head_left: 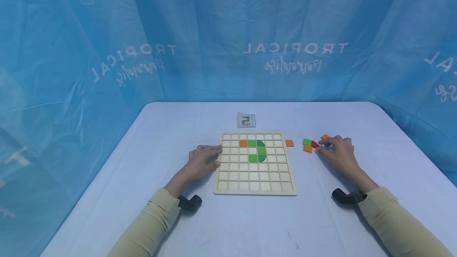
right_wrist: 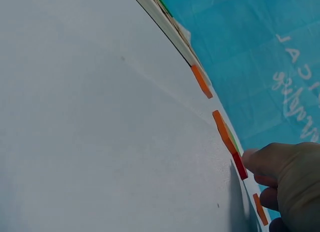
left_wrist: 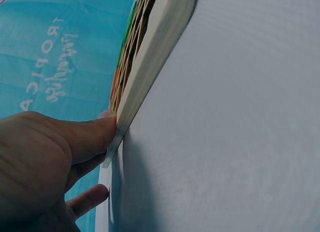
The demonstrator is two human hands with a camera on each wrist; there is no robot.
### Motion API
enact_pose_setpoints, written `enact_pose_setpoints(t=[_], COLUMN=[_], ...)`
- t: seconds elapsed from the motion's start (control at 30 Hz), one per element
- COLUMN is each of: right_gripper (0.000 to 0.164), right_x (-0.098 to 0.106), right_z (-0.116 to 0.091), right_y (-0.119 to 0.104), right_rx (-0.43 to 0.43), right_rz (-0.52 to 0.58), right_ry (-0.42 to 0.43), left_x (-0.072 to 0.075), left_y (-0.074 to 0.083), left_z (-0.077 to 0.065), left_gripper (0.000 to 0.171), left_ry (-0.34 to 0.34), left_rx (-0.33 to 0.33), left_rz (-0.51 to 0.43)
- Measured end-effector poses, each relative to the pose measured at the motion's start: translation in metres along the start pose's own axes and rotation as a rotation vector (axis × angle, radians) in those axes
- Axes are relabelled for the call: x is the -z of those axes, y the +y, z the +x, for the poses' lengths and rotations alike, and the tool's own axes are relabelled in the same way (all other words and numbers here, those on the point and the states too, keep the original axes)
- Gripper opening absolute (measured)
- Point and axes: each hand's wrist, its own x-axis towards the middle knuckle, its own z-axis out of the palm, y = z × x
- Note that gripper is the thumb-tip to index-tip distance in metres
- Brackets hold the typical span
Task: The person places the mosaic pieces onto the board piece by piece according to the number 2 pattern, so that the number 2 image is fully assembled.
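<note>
Nearest, two pale sleeves (head_left: 153,221) are stretched over a white-covered table (head_left: 250,229). Beyond them a flat, gridded board (head_left: 244,176) is laid near the middle. Its left edge is touched by the left hand (head_left: 201,162), with fingers extended and thumb held apart from them. On the board, a hook shape is formed by green and orange tiles (head_left: 262,150). To the board's right, a red tile (head_left: 314,144) is met by the thumb of the right hand (head_left: 338,152), whose fingers are bent; whether it is pinched cannot be told. Beside the red tile, an orange tile (head_left: 308,148) and a light green tile (head_left: 307,142) are seen. The red tile can be judged light, thin and stiff, apt to slide on cloth; it is best taken by opposite edges, between thumb and forefinger. Farther back, a small gridded card (head_left: 246,120) is placed before a blue curtain (head_left: 214,70).
</note>
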Motion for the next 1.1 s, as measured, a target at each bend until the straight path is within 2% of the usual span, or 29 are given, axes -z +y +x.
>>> enact_pose_setpoints(t=[0.2, 0.5, 0.67, 1.1], right_gripper=[0.02, 0.025, 0.03, 0.035], right_x=[-0.001, -0.005, -0.006, -0.006], right_z=[-0.005, -0.008, -0.001, 0.019], right_y=[0.002, 0.007, 0.01, 0.012], right_rx=[0.006, 0.007, 0.016, -0.052], right_rz=[0.001, -0.04, -0.073, -0.102], right_ry=[-0.003, -0.024, -0.004, 0.038], left_x=[0.001, -0.003, -0.002, -0.002], left_y=[-0.001, -0.004, -0.004, -0.002], left_z=[0.0, 0.0, 0.0, 0.001], left_gripper=[0.048, 0.048, 0.048, 0.048], left_ry=[0.004, -0.007, -0.015, 0.006], left_rx=[0.001, 0.021, 0.03, -0.009], left_rz=[0.005, -0.005, 0.002, 0.007])
